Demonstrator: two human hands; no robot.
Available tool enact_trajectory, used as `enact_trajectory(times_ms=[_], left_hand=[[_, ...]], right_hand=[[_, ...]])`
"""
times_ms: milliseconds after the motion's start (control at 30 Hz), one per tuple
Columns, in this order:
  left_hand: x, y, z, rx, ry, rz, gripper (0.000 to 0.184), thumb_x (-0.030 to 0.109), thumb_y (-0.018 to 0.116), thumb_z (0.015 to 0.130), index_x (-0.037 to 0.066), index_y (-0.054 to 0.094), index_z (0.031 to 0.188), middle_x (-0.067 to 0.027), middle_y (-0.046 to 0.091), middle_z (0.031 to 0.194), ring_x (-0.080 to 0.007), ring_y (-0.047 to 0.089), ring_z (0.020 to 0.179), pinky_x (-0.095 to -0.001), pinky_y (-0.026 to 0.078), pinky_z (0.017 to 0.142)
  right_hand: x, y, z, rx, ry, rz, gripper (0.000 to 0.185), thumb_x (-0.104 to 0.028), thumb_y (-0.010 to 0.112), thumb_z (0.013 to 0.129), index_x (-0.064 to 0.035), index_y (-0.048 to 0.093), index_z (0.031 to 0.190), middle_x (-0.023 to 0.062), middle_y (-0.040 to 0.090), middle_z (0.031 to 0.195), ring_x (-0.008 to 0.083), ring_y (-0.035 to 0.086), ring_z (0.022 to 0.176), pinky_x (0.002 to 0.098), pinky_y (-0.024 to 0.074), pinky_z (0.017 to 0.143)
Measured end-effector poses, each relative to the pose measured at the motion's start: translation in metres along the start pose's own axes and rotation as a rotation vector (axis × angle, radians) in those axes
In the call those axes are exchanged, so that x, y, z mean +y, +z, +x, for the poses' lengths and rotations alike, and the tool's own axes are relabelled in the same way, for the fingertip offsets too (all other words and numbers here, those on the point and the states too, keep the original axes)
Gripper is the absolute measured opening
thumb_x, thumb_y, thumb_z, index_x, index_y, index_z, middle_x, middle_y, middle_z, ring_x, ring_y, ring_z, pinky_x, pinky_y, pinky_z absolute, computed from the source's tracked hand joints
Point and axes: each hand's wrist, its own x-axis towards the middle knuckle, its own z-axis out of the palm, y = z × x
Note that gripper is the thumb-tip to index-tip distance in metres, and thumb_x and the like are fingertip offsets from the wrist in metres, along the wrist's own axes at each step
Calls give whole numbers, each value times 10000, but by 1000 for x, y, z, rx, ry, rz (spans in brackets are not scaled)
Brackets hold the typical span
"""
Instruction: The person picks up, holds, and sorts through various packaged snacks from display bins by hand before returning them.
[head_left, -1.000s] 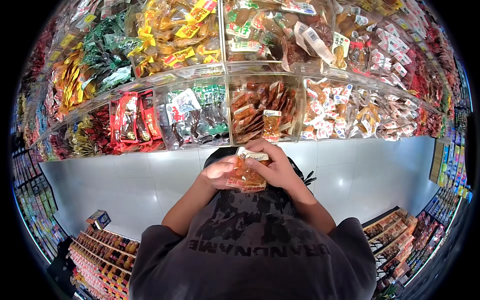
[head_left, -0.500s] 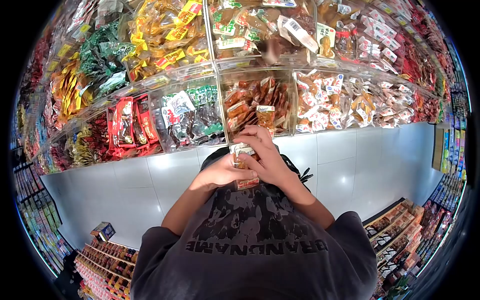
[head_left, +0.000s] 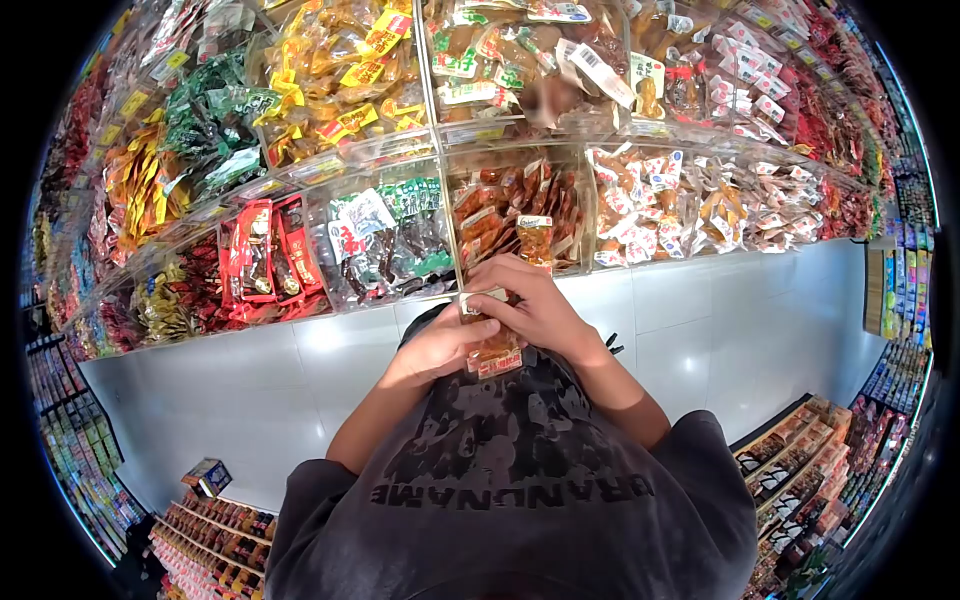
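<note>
A small clear snack packet [head_left: 494, 360] with brown food inside and a red-and-white lower end is held up in front of my shirt. My left hand [head_left: 440, 348] grips it from the left side, thumb across its front. From the right, my right hand [head_left: 535, 308] is closed over its upper part, so the top is mostly hidden by those fingers. Just beyond my hands stands a clear bin of similar brown packets [head_left: 480, 225], where one packet with a pale label [head_left: 534, 240] lies on top.
Clear bins line the shelf, with red packets [head_left: 262, 255], dark packets with green-and-white labels [head_left: 375, 240], white-labelled packets [head_left: 640, 205] and yellow packets [head_left: 345, 70]. Behind me are low display racks at left [head_left: 215, 540] and right [head_left: 795, 460]. The floor [head_left: 690, 310] is pale tile.
My left thumb has shifted upward on the packet, and more of its lower half shows. My right fingers now cover more of its top.
</note>
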Motion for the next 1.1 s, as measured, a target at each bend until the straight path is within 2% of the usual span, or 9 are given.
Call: enact_trajectory(times_ms=[467,567,633,700,800,900,933,1033,1100], left_hand=[[25,0,15,80,76,-21,482,-43,532,982,32,387,1436,-148,588,1269,-275,643,1178,-450,560,1010],[40,3,25,72,90,-94,530,-47,523,976,60,362,1469,-129,591,1222,-259,639,1133,-470,563,1001],[50,9,28,53,183,-95,606,-57,516,962,116,339,1515,-124,589,1172,-263,625,1089,-502,564,993],[55,3,30,17,283,-171,683,-73,514,947,172,311,1552,-131,587,1164,-277,613,1088,-514,562,990],[61,-11,31,62,336,-180,719,-61,544,929,181,302,1562,-139,587,1165,-304,600,1116,-552,552,991],[66,-19,33,71,377,-222,724,-29,582,911,172,314,1553,-147,586,1160,-317,594,1115,-571,543,986],[67,-21,34,52,395,-230,718,-26,584,908,170,320,1546,-150,584,1154,-317,595,1110,-566,545,982],[67,-24,36,49,432,-244,695,-19,580,905,165,336,1530,-157,580,1140,-316,602,1104,-562,547,973],[66,-25,37,74,437,-245,689,-10,576,910,168,337,1530,-158,576,1145,-315,608,1099,-562,543,984]], right_hand=[[6,-11,36,-15,-74,-45,157,-129,687,946,-17,695,1055,112,674,1061,261,649,1006,353,503,886],[32,-5,44,186,99,131,171,-118,653,967,-8,695,1091,121,668,1103,252,653,1017,348,505,909],[57,-6,55,382,180,66,176,-88,614,965,-8,689,1102,155,645,1064,317,639,984,374,520,880],[86,-11,60,357,174,-99,242,-33,584,933,-13,676,1156,183,627,1134,347,624,1054,411,507,923],[108,-15,72,207,294,-479,504,-12,587,858,-80,589,1357,192,524,1397,404,483,1314,461,401,1106],[131,-10,80,90,223,-737,533,-74,603,871,-124,560,1399,175,514,1439,396,430,1382,515,329,1153],[129,-9,83,17,287,-757,554,-155,627,897,-153,520,1440,163,511,1470,380,379,1437,591,240,1179],[126,-10,93,-116,479,-652,545,-206,645,918,-169,510,1444,160,532,1462,378,388,1436,624,195,1178],[133,-9,91,-75,459,-611,434,-261,644,941,-154,590,1358,173,627,1334,364,449,1389,640,165,1172]])
